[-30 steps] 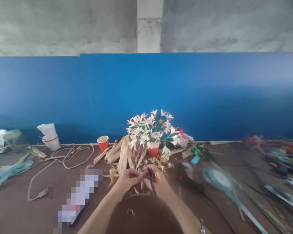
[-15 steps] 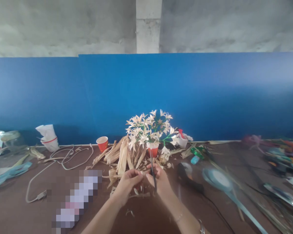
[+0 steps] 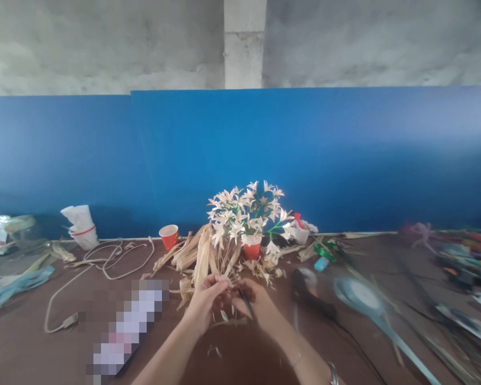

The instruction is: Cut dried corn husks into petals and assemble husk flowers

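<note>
My left hand (image 3: 209, 299) is closed in a pinch around a small pale piece of corn husk (image 3: 229, 283), partly hidden by the fingers. Close beside it, my right hand (image 3: 256, 302) grips a slim dark metal tool (image 3: 246, 302) resembling tweezers; its tip cannot be made out. Just beyond both hands stands a red paper cup (image 3: 251, 250) bearing a bunch of cream husk flowers (image 3: 246, 214) on green stems. Dried corn husks (image 3: 202, 256) lie heaped left of that cup. Small husk scraps (image 3: 223, 315) lie on the table below my fingers.
Left are another red cup (image 3: 169, 237), a white cable (image 3: 104, 262), a white cup (image 3: 83, 235) and a blurred-out oblong object (image 3: 128, 331). Right are a black corded tool (image 3: 315, 297), a light-blue ribbon roll (image 3: 361, 297) and coloured craft materials (image 3: 465, 256). A blue partition (image 3: 224, 149) rises behind.
The slim tool in my right hand has swung from nearly upright to slanting toward the left hand. My hands have drawn closer around the small husk piece.
</note>
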Tool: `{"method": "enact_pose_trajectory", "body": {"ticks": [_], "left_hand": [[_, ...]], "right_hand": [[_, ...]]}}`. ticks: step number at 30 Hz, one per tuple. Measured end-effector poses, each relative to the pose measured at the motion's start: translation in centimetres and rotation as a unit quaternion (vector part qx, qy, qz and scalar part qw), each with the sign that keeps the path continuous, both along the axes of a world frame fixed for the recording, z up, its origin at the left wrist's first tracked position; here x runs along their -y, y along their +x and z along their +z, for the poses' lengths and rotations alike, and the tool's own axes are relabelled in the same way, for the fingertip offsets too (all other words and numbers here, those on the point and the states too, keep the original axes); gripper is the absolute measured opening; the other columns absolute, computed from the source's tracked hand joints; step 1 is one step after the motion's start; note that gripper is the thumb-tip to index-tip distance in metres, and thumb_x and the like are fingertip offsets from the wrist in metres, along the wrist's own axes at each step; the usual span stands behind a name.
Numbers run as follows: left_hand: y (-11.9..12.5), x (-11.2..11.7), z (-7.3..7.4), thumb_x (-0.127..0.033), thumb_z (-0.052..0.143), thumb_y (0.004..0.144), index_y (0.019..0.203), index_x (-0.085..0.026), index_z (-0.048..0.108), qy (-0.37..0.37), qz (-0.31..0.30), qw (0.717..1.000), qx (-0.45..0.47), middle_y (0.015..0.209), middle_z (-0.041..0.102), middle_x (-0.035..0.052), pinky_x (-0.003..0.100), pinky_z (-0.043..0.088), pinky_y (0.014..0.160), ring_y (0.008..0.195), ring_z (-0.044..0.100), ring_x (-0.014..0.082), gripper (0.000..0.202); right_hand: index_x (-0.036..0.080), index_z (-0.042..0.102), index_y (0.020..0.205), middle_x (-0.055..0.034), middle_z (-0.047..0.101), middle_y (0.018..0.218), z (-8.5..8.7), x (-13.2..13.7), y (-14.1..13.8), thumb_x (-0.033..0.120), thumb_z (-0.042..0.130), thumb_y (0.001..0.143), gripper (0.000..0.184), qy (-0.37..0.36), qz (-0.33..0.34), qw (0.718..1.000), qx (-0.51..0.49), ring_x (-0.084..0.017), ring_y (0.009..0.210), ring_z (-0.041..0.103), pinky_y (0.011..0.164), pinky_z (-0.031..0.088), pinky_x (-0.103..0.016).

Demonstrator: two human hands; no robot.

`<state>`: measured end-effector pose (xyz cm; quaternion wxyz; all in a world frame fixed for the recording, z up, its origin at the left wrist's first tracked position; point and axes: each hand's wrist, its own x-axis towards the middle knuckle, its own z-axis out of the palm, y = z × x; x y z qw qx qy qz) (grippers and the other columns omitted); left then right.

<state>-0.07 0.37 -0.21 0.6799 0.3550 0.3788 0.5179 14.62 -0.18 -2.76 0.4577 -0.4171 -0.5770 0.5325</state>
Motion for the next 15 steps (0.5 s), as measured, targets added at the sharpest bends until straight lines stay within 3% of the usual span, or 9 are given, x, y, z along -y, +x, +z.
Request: {"method": "enact_pose_trajectory", "body": {"ticks": [3, 15], "left_hand": [[-0.32, -0.07, 0.28, -0.024, 0.075, 0.056, 0.061, -0.016, 0.051, -0.003, -0.004, 1.000, 0.003, 0.060, 0.062, -0.0024, 0.015, 0.032, 0.043, 0.047, 0.053, 0.0061, 0.026], [-0.50, -0.05, 0.36, -0.023, 0.075, 0.055, 0.062, -0.017, 0.050, -0.026, -0.016, 0.999, 0.023, 0.058, 0.062, -0.0031, 0.015, 0.035, 0.044, 0.048, 0.056, 0.0073, 0.027]], "right_hand": [[0.015, 0.059, 0.082, 0.0011, 0.059, 0.065, -0.30, -0.01, 0.13, 0.037, 0.072, 0.062, 0.033, -0.010, 0.051, 0.998, 0.019, -0.012, 0.057, 0.052, 0.054, 0.041, -0.023], [0.015, 0.062, 0.079, 0.0010, 0.060, 0.060, -0.34, 0.34, 0.49, 0.041, 0.068, 0.066, 0.030, 0.007, 0.076, 0.996, 0.044, -0.013, 0.055, 0.055, 0.053, 0.043, -0.023]]}}
